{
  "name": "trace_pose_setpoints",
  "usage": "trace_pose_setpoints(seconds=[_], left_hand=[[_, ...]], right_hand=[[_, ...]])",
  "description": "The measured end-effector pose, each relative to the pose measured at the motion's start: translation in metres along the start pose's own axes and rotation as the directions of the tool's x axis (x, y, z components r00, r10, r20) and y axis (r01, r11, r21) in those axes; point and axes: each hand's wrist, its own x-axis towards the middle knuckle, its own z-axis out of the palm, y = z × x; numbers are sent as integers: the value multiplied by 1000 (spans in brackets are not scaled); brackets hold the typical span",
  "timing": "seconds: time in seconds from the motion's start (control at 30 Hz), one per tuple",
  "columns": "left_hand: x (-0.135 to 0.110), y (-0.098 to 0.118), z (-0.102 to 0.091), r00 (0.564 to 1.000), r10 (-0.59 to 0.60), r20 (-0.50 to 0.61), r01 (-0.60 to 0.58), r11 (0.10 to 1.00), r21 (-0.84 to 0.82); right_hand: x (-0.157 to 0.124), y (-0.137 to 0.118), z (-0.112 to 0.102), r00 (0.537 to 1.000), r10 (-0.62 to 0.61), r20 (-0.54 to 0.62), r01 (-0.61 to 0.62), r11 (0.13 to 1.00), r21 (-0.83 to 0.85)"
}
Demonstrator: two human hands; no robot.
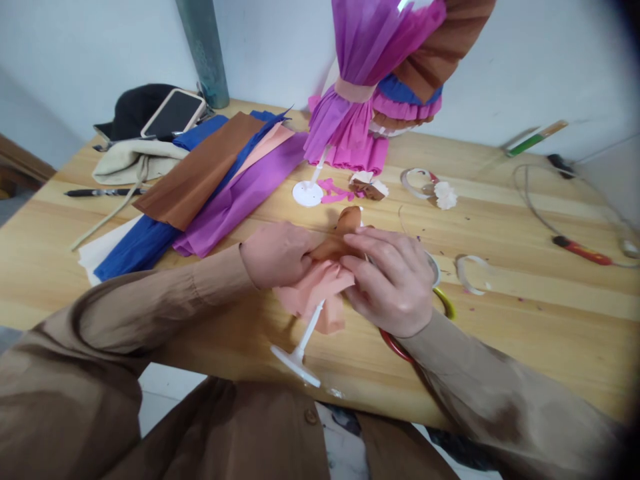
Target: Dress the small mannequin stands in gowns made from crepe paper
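Near the table's front edge, a white plastic stand (311, 328) with a round base lies tilted toward me. Around its upper part, peach crepe paper (320, 293) flares out like a skirt. Above that is a gathered piece of brown crepe paper (334, 245). My left hand (280, 253) is closed on the left side of the brown paper, its fingertips mostly hidden. From the right, my right hand (393, 277) pinches the brown paper between bent fingers and thumb. Partly under the right hand lie a tape roll (433, 268) and a red and yellow ring-shaped thing (445, 303), possibly scissors handles.
At the back stands a purple and pink crepe paper figure (350, 113). Folded crepe paper sheets (200, 173) lie left, beside a phone (174, 112), a cloth pouch (137, 160) and a pen (103, 193). A red-handled tool (583, 251) with a cord lies right.
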Motion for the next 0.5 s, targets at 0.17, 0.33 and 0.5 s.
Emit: trace_pose_setpoints(seconds=[0.17,0.33,0.5], left_hand=[[-1,3,-2,1000,22,-10,-22,1000,13],[-2,8,-8,998,-63,28,62,998,9],[-32,30,-37,979,-84,-188,55,986,-154]], right_hand=[[-4,-2,0,999,33,0,-33,999,-9],[-5,-2,0,997,71,3,-71,997,9],[-3,-3,1,993,120,-20,-119,992,48]])
